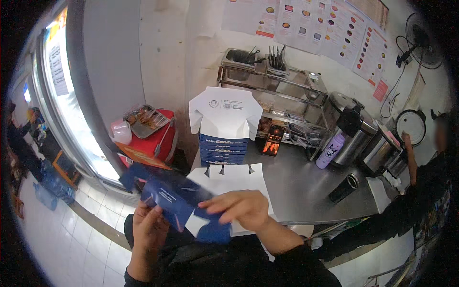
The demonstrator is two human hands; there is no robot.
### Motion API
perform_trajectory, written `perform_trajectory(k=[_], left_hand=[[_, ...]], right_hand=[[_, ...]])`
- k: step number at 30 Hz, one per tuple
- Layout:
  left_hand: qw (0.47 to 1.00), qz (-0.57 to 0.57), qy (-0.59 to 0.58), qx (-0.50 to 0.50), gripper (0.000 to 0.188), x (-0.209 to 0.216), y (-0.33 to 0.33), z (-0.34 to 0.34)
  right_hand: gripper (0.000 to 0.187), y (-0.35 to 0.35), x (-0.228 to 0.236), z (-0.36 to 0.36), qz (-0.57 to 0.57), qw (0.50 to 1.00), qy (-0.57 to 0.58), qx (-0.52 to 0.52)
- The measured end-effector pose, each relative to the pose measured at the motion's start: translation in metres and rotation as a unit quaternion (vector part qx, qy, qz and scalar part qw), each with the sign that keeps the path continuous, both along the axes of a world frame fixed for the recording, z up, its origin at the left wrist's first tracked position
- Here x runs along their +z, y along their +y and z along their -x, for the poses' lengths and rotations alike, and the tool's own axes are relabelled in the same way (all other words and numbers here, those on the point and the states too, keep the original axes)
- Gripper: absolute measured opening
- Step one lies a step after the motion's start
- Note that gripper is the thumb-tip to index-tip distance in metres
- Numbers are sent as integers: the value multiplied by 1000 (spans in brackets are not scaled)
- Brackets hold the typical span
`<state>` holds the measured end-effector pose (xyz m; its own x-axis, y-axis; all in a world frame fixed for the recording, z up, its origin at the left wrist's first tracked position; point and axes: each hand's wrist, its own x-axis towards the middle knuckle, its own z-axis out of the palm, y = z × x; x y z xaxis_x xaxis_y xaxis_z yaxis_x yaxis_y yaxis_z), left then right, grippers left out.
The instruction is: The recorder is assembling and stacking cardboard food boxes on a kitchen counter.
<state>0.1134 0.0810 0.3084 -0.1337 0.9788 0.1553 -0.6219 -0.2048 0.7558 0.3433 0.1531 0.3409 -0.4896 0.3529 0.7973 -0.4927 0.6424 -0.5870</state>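
A partly folded cardboard box (174, 193), dark blue outside and white inside, is held tilted in front of me. My left hand (149, 222) grips its lower left side, thumb on the blue face. Over its right end reaches my right hand (244, 208), fingers stretched out and touching a bent flap; motion blurs them slightly. Beneath the box, a flat white cardboard sheet (248, 191) with notches along its far edge lies on the steel table. Behind it stands a stack of blue boxes (223, 150), with an opened white-sided carton (224, 107) on top.
On the steel table (296, 191) stand a black tumbler (343, 188), a purple bottle (331, 150), a small device with a lit screen (272, 140) and large metal pots (354, 124). A red cooler box (155, 138) sits left. At right, another person's arm (410, 158) holds a round lid (411, 128).
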Motion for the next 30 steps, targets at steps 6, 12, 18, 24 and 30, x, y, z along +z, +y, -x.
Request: perform_trajectory(k=[6,12,18,24,30], left_hand=[[980,-103,60,159,36,-24,3,-18],[982,-80,136,102,30,-28,-8,-25],[985,-59,154,57,31,-40,-10,-49],[986,-43,159,16,33,-45,-7,-43],[964,8,264,35,33,-37,-13,-7]], right_hand=[[26,-4,-16,8,-250,915,-82,-307],[41,7,-9,-6,-249,931,-148,-221],[37,-11,-29,9,-325,868,-96,-362],[38,-16,-42,21,-227,897,-103,-365],[38,-15,-39,27,-141,952,-111,-247]])
